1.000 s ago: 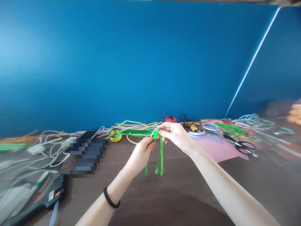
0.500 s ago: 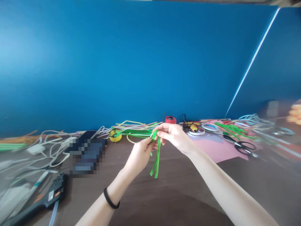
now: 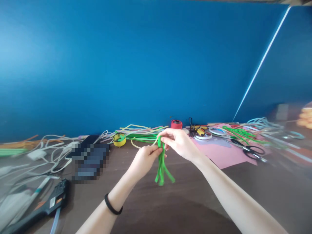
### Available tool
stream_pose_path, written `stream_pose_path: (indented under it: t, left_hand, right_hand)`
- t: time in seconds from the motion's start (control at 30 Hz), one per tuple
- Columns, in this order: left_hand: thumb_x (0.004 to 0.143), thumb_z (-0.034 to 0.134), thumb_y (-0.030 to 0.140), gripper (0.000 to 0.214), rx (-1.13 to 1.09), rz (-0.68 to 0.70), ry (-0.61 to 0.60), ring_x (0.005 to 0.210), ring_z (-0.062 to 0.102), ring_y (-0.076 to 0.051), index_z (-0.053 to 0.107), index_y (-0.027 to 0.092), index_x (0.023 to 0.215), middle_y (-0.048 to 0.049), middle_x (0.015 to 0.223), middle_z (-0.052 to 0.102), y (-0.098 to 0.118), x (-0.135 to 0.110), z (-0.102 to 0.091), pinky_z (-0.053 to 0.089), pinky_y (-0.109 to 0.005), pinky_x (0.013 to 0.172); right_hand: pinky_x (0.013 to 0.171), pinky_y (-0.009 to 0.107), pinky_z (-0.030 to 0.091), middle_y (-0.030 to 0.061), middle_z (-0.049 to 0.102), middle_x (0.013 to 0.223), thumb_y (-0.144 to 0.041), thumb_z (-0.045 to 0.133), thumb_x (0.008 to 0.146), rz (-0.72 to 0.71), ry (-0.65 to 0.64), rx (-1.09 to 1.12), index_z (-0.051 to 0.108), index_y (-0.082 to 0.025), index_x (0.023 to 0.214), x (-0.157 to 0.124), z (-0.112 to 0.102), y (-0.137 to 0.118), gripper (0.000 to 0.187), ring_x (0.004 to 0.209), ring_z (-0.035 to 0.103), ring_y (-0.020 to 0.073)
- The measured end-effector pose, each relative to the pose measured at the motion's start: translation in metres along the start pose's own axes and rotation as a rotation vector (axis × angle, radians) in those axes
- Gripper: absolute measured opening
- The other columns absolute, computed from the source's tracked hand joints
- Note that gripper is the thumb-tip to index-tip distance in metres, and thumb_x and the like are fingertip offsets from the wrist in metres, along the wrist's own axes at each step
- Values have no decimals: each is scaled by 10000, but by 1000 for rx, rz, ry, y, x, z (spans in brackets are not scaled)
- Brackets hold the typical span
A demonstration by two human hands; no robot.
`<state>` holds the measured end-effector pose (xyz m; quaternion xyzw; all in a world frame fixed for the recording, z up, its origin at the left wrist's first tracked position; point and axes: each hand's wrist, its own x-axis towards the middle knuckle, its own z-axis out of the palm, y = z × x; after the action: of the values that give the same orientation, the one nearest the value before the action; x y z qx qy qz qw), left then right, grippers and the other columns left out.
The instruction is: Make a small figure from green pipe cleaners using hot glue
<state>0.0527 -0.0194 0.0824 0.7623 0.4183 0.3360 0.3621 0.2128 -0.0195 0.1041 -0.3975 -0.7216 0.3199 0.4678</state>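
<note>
Green strips (image 3: pixel 161 167) hang above the counter (image 3: pixel 146 208), their ends now fanned together rather than split around the left hand (image 3: pixel 143 159), so they seem gathered. Its fingers pinch them; the right hand's (image 3: pixel 182 143) fingers grip the top.

A red roll (image 3: pixel 176 126) sits by the blue wall (image 3: pixel 146 65).

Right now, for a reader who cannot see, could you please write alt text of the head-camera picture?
A person's bare left hand and right hand pinch a bundle of thin green strips, loose ends hanging splayed above a dark brown tabletop. To the right, black-handled metal scissors overlap a flat pink sheet; a blue wall rises behind.
</note>
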Motion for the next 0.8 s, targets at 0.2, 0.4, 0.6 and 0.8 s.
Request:
stream_pose_path:
  t: [0.2, 0.4, 0.6, 0.8]
  left_hand:
    - [797, 475, 361, 321, -130, -76, -46, 484, 426, -98, 704, 141, 840, -49, 715, 690, 3, 2, 1, 349, -231, 494]
    - [791, 504, 287, 225, -214, -80, -73, 526, 445, -91, 662, 128, 808, -69, 796, 698, 6, 1, 3, 396, -232, 549]
    - [798, 503, 264, 202, -252, -31, -108, 566, 501, -102, 642, 117, 792, -84, 804, 692, 5, 1, 2, 429, -246, 596]
    - [790, 505, 259, 191, -334, -66, -109, 590, 516, -115, 626, 111, 784, -91, 786, 693, 4, 2, 0, 435, -258, 619]
  right_hand:
    - [539, 255, 498, 20, 623, 679, -215, 529, 799, -6, 8, -22, 606, -140, 871, 0, 1, 0, 129, 563, 623, 128]
    - [509, 247, 511, 30, 624, 724, -215, 543, 784, 27, 10, 95, 591, -139, 854, 0, 4, -1, 114, 544, 619, 116]
    - [410, 236, 460, -2, 595, 561, -218, 550, 772, 139, -15, 346, 545, -141, 859, 1, 6, 2, 117, 478, 592, 133]
    - [543, 256, 488, 20, 602, 693, -223, 562, 771, 106, -34, 429, 589, -136, 870, 2, 3, 6, 135, 601, 606, 122]
